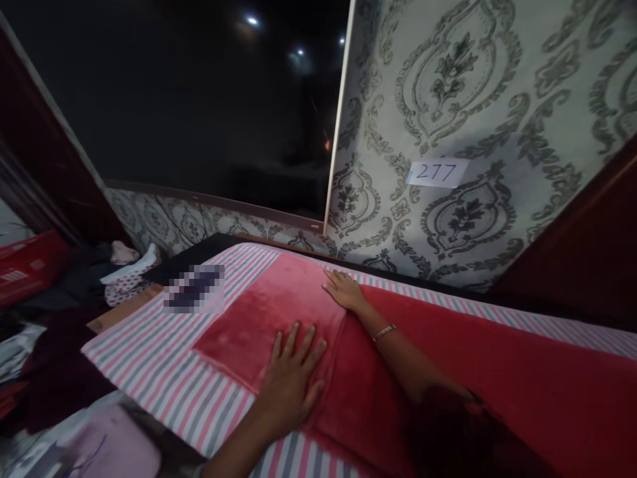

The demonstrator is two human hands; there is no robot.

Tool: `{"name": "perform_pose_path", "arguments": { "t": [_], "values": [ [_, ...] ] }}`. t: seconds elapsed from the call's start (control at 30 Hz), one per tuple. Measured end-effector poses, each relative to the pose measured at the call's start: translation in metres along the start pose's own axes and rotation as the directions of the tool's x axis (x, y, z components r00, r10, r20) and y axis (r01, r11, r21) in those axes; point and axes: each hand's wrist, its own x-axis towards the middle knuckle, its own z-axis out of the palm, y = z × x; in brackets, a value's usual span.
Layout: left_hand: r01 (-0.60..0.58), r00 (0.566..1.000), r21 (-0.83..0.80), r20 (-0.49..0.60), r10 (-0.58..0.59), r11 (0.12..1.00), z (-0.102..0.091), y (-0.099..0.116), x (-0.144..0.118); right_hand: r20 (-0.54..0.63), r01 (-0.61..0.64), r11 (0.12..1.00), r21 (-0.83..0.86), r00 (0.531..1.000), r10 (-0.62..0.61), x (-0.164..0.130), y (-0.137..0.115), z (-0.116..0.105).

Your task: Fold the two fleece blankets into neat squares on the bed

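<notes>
A red plush cloth (279,312) lies across a board covered in pink, grey and white stripes (159,372). The cloth's left part is folded into a flat rectangle; the rest spreads to the right. My left hand (291,375) lies flat on the near edge of the folded part, fingers spread. Palm down, my right hand (343,289) rests on the far edge of the same fold, with a thin bangle (384,332) on its wrist. Neither hand grips anything.
A patterned grey wall (472,99) with a paper label reading 277 (436,172) stands behind the board. A dark window (199,99) fills the upper left. Piled clothes (114,269) and a red crate (30,265) sit at the left, with pale cloth (114,445) low down.
</notes>
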Motion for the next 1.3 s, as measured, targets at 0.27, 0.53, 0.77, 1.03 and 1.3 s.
{"name": "perform_pose_path", "arguments": {
  "t": [0.27, 0.53, 0.77, 1.03, 1.3],
  "values": [
    [0.005, 0.999, -0.031, 0.038, -0.004, 0.999, -0.002, -0.013, 0.002, 0.024, -0.011, 0.998, 0.064, 1.000, 0.009, -0.011, 0.000, -0.019],
    [-0.042, 0.999, -0.082, -0.007, 0.042, 0.996, -0.015, 0.003, 0.020, -0.271, 0.039, 0.996, 0.076, 0.962, -0.017, -0.138, 0.109, -0.020],
    [-0.288, 0.957, -0.027, 0.035, 0.289, 0.957, 0.007, 0.054, 0.032, -0.407, -0.481, 0.877, -0.021, 0.805, 0.432, -0.324, 0.264, -0.027],
    [-0.390, 0.919, -0.067, 0.038, 0.393, 0.919, 0.011, 0.053, 0.034, -0.291, -0.799, 0.601, -0.031, 0.582, 0.759, -0.437, 0.295, -0.028],
    [-0.526, 0.851, -0.024, -0.003, 0.526, 0.850, 0.042, 0.072, 0.029, -0.287, -0.907, 0.395, 0.146, 0.344, 0.894, -0.469, 0.291, -0.053]
  ]
}}
